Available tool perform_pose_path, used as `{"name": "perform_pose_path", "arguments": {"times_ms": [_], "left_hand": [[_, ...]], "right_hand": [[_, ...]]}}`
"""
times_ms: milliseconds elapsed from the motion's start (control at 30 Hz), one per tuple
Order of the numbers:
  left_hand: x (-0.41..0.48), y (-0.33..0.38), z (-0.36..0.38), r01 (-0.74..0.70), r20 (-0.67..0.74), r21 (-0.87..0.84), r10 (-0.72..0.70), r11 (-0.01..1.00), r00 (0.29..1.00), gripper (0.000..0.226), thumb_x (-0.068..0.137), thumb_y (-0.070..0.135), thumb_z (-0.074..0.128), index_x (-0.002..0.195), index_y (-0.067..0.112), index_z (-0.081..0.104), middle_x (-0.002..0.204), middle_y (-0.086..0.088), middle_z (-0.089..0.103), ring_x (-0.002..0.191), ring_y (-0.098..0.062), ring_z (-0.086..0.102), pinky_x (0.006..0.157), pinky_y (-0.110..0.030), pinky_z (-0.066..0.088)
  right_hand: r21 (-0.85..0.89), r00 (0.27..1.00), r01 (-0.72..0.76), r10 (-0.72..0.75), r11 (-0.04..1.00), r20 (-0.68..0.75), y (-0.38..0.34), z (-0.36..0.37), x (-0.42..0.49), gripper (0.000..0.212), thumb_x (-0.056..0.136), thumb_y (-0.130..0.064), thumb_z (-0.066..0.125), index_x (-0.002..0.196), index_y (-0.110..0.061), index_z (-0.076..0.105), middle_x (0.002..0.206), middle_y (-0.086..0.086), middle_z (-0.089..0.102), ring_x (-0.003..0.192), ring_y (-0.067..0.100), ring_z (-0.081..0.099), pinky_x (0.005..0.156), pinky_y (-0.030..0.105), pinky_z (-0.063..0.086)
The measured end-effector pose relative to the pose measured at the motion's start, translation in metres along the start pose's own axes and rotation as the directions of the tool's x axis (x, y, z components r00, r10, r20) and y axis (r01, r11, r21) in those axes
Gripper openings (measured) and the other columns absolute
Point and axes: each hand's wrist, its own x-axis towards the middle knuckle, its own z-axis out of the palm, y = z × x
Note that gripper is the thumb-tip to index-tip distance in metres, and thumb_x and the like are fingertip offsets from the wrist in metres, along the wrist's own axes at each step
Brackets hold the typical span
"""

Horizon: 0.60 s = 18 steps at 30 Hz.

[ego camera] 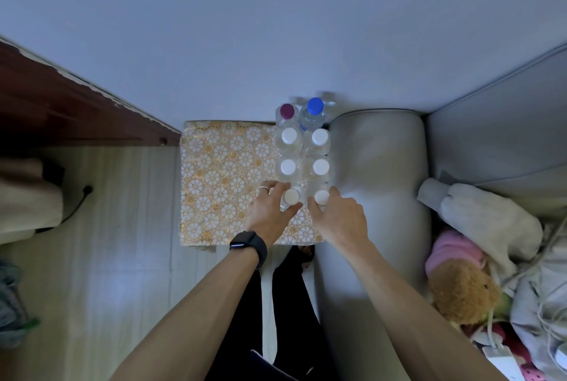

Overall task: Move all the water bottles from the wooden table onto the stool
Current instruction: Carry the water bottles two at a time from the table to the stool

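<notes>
Eight bottles [288, 166] stand in two rows on the right side of the stool [227, 172]. The left hand [270, 212] grips the nearest left bottle [291, 196], the right hand [340, 221] grips the nearest right bottle [322, 196]

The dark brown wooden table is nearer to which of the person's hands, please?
Left. The left hand grips a white-capped clear bottle right of the table; the right hand is farther right.

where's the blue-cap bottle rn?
Head view, centre: blue-cap bottle at the far end of the right row, beside the purple-cap bottle, next to the sofa arm.
</notes>
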Motion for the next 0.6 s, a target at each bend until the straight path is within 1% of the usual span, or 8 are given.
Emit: {"name": "perform_pose_path", "arguments": {"times_ms": [100, 200, 300, 367, 400, 467, 500, 600], "left_hand": [[0.001, 0.002, -0.003, 0.008, 0.026, 0.023, -0.008, 1.0, 1.0, 0.052, 0.086, 0.046, 0.071, 0.129, 0.023, 0.054, 0.137, 0.0, 0.046, 0.1, -0.03, 0.064, 0.083, -0.045, 0.054], [-0.001, 0.006, -0.008, 0.019, 0.079, 0.028, -0.022, 0.999, 0.997, 0.058, 0.083, 0.049, 0.072, 0.132, 0.025, 0.05, 0.139, -0.001, 0.043, 0.103, -0.031, 0.064, 0.085, -0.046, 0.053], [-0.004, 0.013, -0.019, -0.002, 0.16, 0.092, -0.013, 0.996, 0.987, 0.065, 0.085, 0.045, 0.07, 0.14, 0.024, 0.041, 0.142, -0.002, 0.043, 0.11, -0.03, 0.061, 0.083, -0.041, 0.052], [-0.008, 0.02, -0.033, -0.027, 0.191, 0.159, -0.004, 0.987, 0.982, 0.063, 0.09, 0.036, 0.065, 0.144, 0.024, 0.036, 0.143, -0.004, 0.044, 0.113, -0.028, 0.059, 0.083, -0.039, 0.052], [-0.011, 0.023, -0.041, -0.033, 0.198, 0.181, -0.004, 0.983, 0.98, 0.06, 0.09, 0.032, 0.063, 0.144, 0.025, 0.037, 0.142, -0.004, 0.046, 0.113, -0.027, 0.058, 0.081, -0.038, 0.052], [-0.017, 0.028, -0.057, -0.035, 0.205, 0.204, -0.008, 0.978, 0.979, 0.054, 0.092, 0.032, 0.061, 0.142, 0.026, 0.04, 0.138, -0.003, 0.05, 0.106, -0.024, 0.06, 0.073, -0.033, 0.05], [-0.022, 0.031, -0.065, -0.032, 0.208, 0.201, -0.011, 0.979, 0.978, 0.052, 0.092, 0.032, 0.06, 0.141, 0.026, 0.042, 0.136, -0.003, 0.051, 0.104, -0.023, 0.06, 0.073, -0.033, 0.05], [-0.044, 0.038, -0.097, -0.004, 0.18, 0.144, -0.022, 0.99, 0.983, 0.05, 0.093, 0.038, 0.057, 0.14, 0.028, 0.043, 0.133, -0.003, 0.055, 0.1, -0.021, 0.062, 0.081, -0.039, 0.056]], "right_hand": [[0.026, 1.0, 0.007, -0.007, 1.0, 0.017, 0.003, -0.002, -0.002, 0.053, 0.094, -0.061, 0.044, 0.114, -0.013, 0.052, 0.087, 0.011, 0.068, 0.087, 0.037, 0.066, 0.065, 0.035, 0.042], [0.033, 0.994, -0.013, 0.009, 0.999, 0.113, 0.002, -0.009, -0.001, 0.057, 0.091, -0.064, 0.047, 0.116, -0.013, 0.05, 0.093, 0.011, 0.067, 0.093, 0.036, 0.065, 0.066, 0.035, 0.044], [0.003, 0.981, -0.015, 0.014, 1.0, 0.193, -0.002, -0.028, -0.004, 0.056, 0.091, -0.056, 0.054, 0.125, -0.013, 0.044, 0.102, 0.011, 0.065, 0.099, 0.035, 0.063, 0.066, 0.034, 0.043], [-0.009, 0.981, 0.013, -0.011, 1.0, 0.196, -0.005, -0.046, -0.01, 0.053, 0.091, -0.051, 0.053, 0.129, -0.015, 0.044, 0.103, 0.01, 0.065, 0.096, 0.035, 0.062, 0.066, 0.034, 0.045], [-0.012, 0.981, 0.029, -0.026, 1.0, 0.192, -0.006, -0.056, -0.015, 0.051, 0.091, -0.05, 0.051, 0.129, -0.016, 0.044, 0.101, 0.009, 0.064, 0.092, 0.034, 0.06, 0.067, 0.035, 0.046], [-0.017, 0.982, 0.053, -0.049, 0.998, 0.184, -0.01, -0.076, -0.026, 0.048, 0.091, -0.049, 0.048, 0.126, -0.016, 0.044, 0.099, 0.008, 0.063, 0.086, 0.03, 0.056, 0.067, 0.035, 0.046], [-0.025, 0.981, 0.066, -0.061, 0.997, 0.183, -0.012, -0.085, -0.032, 0.047, 0.092, -0.049, 0.047, 0.127, -0.017, 0.045, 0.101, 0.007, 0.063, 0.087, 0.03, 0.056, 0.068, 0.035, 0.046], [-0.028, 0.971, 0.155, -0.147, 0.988, 0.187, -0.026, -0.117, -0.053, 0.046, 0.095, -0.049, 0.043, 0.134, -0.024, 0.047, 0.113, 0.004, 0.066, 0.103, 0.029, 0.06, 0.079, 0.036, 0.048]]}}
